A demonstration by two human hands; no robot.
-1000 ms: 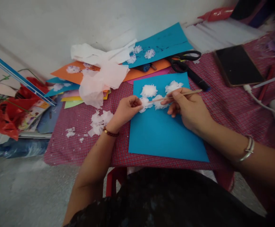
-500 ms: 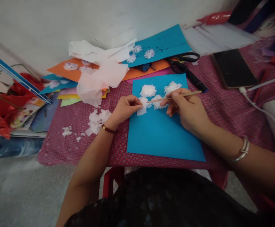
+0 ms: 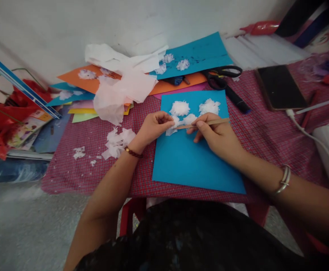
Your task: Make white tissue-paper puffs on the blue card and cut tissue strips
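A blue card sheet (image 3: 192,158) lies on the red checked cloth (image 3: 96,165) in front of me. Three white fluffy tissue tufts sit near its top: one (image 3: 179,108) at upper left, one (image 3: 209,106) at upper right, one (image 3: 189,119) between them. My left hand (image 3: 153,128) pinches a small white tissue piece (image 3: 171,130) at the sheet's left edge. My right hand (image 3: 216,137) holds a thin wooden stick (image 3: 209,122), whose tip points left toward that tissue piece.
Loose white tissue scraps (image 3: 117,143) lie left of the sheet, crumpled tissue (image 3: 119,90) and coloured card sheets (image 3: 181,81) behind it. Black scissors (image 3: 221,73), a dark marker (image 3: 237,101), a phone (image 3: 280,87) and a white cable (image 3: 308,128) lie at right. Red plastic clutter (image 3: 0,124) sits left.
My right hand has slid a little left and down with the stick, bringing its tip closer to the tissue piece in my left hand. The view has shifted slightly.
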